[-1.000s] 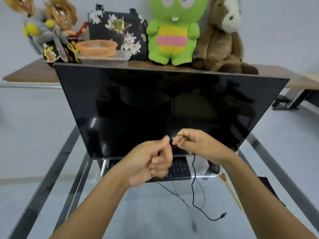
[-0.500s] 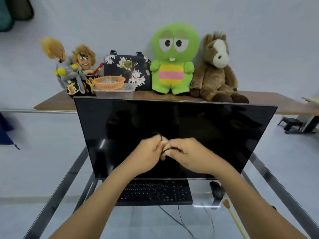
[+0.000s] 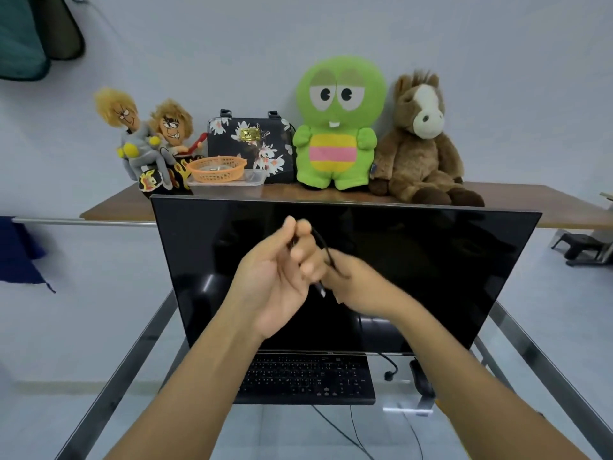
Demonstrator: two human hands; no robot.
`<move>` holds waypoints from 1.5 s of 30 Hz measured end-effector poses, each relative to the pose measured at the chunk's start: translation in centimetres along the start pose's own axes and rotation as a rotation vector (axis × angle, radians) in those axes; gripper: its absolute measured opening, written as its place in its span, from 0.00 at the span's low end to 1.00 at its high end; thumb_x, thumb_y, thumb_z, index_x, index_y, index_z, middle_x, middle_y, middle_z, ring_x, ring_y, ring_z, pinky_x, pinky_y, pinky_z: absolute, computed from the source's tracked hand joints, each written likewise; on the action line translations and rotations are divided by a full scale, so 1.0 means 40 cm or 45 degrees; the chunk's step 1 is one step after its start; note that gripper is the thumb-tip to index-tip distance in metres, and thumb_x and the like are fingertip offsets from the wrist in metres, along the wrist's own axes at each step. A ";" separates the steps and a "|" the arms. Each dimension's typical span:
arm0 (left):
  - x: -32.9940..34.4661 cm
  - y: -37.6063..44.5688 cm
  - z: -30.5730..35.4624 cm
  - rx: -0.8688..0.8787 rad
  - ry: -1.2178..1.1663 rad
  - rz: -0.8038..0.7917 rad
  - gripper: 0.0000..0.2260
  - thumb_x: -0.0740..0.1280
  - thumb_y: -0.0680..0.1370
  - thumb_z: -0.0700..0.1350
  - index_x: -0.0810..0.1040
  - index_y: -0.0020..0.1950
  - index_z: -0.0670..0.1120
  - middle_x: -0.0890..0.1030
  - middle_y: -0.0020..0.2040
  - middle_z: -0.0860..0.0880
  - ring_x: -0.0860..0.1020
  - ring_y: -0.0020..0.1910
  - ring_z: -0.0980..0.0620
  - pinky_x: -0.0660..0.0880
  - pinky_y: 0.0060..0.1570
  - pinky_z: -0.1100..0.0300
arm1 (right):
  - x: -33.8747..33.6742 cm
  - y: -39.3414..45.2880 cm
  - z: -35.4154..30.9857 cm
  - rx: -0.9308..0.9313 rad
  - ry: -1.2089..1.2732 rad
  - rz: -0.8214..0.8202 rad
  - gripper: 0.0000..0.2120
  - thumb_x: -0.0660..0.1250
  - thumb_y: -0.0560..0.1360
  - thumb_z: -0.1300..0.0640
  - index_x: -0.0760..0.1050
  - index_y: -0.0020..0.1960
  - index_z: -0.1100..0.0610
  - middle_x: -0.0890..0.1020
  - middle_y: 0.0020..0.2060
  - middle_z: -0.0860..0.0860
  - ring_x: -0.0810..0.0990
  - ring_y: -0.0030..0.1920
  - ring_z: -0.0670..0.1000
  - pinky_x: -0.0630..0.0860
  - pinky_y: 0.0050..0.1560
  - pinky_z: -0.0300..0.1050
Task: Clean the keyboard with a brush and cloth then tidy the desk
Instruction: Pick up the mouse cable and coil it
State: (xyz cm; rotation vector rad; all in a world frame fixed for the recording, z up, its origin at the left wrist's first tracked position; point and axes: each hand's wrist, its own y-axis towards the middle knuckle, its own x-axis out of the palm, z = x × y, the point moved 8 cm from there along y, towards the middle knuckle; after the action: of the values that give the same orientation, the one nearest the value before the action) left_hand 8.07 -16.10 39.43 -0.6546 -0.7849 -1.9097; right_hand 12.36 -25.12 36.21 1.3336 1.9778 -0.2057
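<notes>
Before the monitor [image 3: 345, 277], left hand [image 3: 278, 277] and right hand [image 3: 358, 287] pinch a thin cable [image 3: 323, 247]; limp, light, likely best gathered in loops.

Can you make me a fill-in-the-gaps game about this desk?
1. The green plush toy sits between the floral bag and the brown plush ____.
2. Both hands, the left hand and the right hand, hold a thin black ____.
3. The black keyboard lies below the dark ____.

Missing words: horse; cable; monitor
</notes>
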 end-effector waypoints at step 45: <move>-0.217 -0.036 -0.324 -0.844 0.835 0.053 0.33 0.49 0.75 0.70 0.75 0.30 0.45 0.62 0.23 0.49 0.61 0.22 0.51 0.62 0.24 0.61 | 0.070 -0.151 0.137 0.161 0.040 -0.085 0.04 0.65 0.79 0.51 0.73 0.54 0.47 0.80 0.48 0.43 0.78 0.50 0.41 0.74 0.50 0.37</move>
State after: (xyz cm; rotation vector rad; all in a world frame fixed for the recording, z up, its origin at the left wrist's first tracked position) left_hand 8.91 -20.45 24.43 -0.3671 0.2881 -2.1579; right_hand 9.27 -28.52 28.91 1.3585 2.0669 -0.3486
